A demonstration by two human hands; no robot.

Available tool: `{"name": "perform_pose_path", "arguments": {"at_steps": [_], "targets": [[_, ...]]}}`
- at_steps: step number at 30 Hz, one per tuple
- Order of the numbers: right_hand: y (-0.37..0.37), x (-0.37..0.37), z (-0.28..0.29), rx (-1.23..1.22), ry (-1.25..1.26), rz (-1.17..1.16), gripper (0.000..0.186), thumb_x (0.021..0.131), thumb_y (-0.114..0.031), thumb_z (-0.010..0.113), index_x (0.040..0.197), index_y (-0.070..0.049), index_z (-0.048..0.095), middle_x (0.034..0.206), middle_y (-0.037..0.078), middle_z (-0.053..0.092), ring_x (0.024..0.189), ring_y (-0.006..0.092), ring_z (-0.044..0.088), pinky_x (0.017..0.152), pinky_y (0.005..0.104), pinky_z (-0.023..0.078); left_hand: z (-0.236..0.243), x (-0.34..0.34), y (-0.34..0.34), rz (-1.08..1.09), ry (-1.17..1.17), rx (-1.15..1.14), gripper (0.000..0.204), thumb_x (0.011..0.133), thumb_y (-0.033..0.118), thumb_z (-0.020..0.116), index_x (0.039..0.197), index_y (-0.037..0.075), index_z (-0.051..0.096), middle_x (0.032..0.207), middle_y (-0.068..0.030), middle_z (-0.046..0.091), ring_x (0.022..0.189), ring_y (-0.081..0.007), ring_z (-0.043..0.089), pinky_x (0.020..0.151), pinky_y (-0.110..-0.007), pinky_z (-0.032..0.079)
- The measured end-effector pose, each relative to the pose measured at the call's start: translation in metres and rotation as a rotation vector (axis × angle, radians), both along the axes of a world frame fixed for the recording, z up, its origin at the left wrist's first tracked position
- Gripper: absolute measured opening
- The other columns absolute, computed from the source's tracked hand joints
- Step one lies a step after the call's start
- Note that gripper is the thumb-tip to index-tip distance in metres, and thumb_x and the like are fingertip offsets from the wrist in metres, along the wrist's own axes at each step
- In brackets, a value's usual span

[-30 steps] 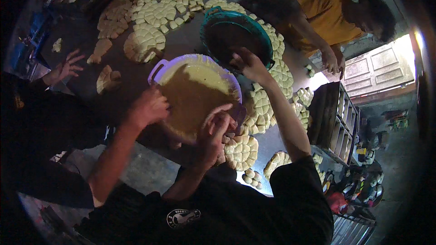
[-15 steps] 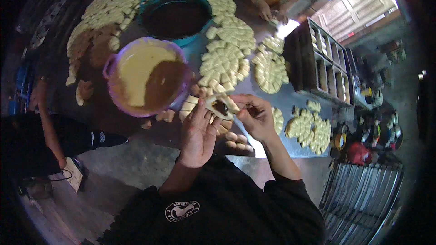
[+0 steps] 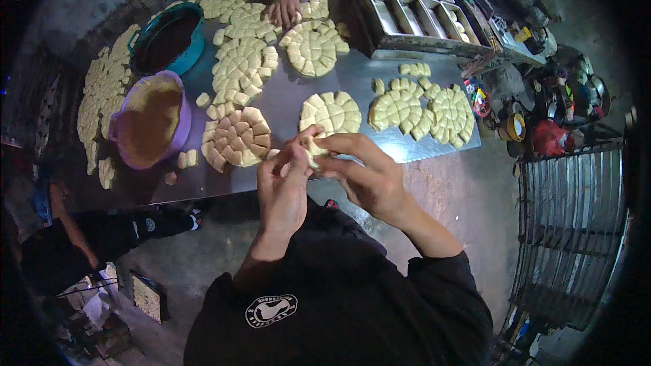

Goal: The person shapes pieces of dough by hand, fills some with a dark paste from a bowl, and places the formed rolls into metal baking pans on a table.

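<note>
Over the table's near edge, my left hand (image 3: 283, 193) and my right hand (image 3: 374, 179) are both closed on a small piece of dough (image 3: 313, 149). Their fingertips pinch it from either side, and no filling shows from here. Just beyond them is a round of dough cut into pieces (image 3: 329, 114). A darker-looking, shaded cut round (image 3: 236, 137) lies left of my left hand. Further left stands a purple basin (image 3: 181, 125), with a pale coating inside. Behind that, a teal basin (image 3: 192, 54) holds something dark.
Several cut dough rounds (image 3: 453, 114) cover parts of the metal table (image 3: 285, 105). Compartmented metal baking pans (image 3: 407, 44) stand at the back right, some holding dough. Another person's hand (image 3: 285, 7) touches dough at the far side. A metal rack (image 3: 569, 217) stands right; another person is at left.
The dough was spread open with dark filling showing; now my fingers have closed it up and hide the filling. My view has swung to the right. The other person's hand has moved onto dough.
</note>
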State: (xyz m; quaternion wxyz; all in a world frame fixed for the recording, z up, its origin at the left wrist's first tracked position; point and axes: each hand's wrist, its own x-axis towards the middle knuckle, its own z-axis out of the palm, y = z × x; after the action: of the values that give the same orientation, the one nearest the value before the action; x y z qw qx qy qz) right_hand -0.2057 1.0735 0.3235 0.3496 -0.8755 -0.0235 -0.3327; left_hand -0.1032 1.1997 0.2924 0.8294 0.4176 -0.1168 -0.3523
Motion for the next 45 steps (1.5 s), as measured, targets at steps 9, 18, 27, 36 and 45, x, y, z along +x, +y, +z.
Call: {"name": "perform_pose_path", "arguments": {"at_steps": [9, 18, 27, 36, 45], "targets": [[-0.016, -0.068, 0.014, 0.026, -0.005, 0.153, 0.023, 0.077, -0.001, 0.075, 0.1, -0.002, 0.07, 0.108, 0.008, 0.069, 0.092, 0.0265, 0.064, 0.077, 0.0356, 0.053, 0.004, -0.056, -0.001, -0.065, -0.486, 0.267, 0.017, 0.097, 0.0, 0.06, 0.105, -0.006, 0.073, 0.094, -0.0088, 0.074, 0.082, -0.0095, 0.066, 0.075, -0.023, 0.053], [-0.01, -0.063, 0.018, 0.281, 0.062, 0.014, 0.019, 0.08, -0.01, 0.079, 0.094, -0.004, 0.069, 0.089, 0.005, 0.065, 0.081, 0.0232, 0.06, 0.073, 0.0327, 0.048, -0.002, -0.042, 0.016, -0.18, -0.697, 0.064, 0.025, 0.092, 0.011, 0.072, 0.113, -0.002, 0.072, 0.112, -0.0172, 0.072, 0.103, -0.0193, 0.068, 0.089, -0.03, 0.054], [0.001, -0.027, -0.006, 0.214, 0.324, 0.106, 0.049, 0.075, -0.015, 0.084, 0.119, -0.008, 0.063, 0.098, 0.004, 0.069, 0.083, 0.0225, 0.059, 0.069, 0.0321, 0.044, -0.047, -0.018, 0.026, -0.318, 0.258, 0.002, 0.037, 0.097, 0.023, 0.066, 0.122, -0.005, 0.062, 0.12, -0.0133, 0.065, 0.111, -0.0202, 0.063, 0.094, -0.036, 0.052], [0.044, 0.01, -0.127, 0.919, 0.594, 0.009, 0.046, 0.08, -0.009, 0.081, 0.117, -0.005, 0.055, 0.095, 0.008, 0.067, 0.088, 0.0187, 0.065, 0.075, 0.0317, 0.052, -0.125, 0.025, 0.061, -0.364, -0.136, 0.391, 0.025, 0.097, 0.018, 0.066, 0.107, -0.004, 0.071, 0.111, -0.009, 0.066, 0.092, -0.0161, 0.065, 0.077, -0.03, 0.056], [0.011, 0.056, -0.18, 0.335, 0.638, -0.585, 0.027, 0.082, 0.0, 0.071, 0.108, -0.004, 0.065, 0.1, 0.016, 0.064, 0.093, 0.0322, 0.064, 0.083, 0.0396, 0.052, -0.155, 0.107, 0.057, -0.231, -0.868, 0.693, 0.044, 0.085, 0.006, 0.073, 0.127, 0.005, 0.061, 0.118, -0.0149, 0.058, 0.09, -0.0236, 0.064, 0.08, -0.034, 0.054]]}}
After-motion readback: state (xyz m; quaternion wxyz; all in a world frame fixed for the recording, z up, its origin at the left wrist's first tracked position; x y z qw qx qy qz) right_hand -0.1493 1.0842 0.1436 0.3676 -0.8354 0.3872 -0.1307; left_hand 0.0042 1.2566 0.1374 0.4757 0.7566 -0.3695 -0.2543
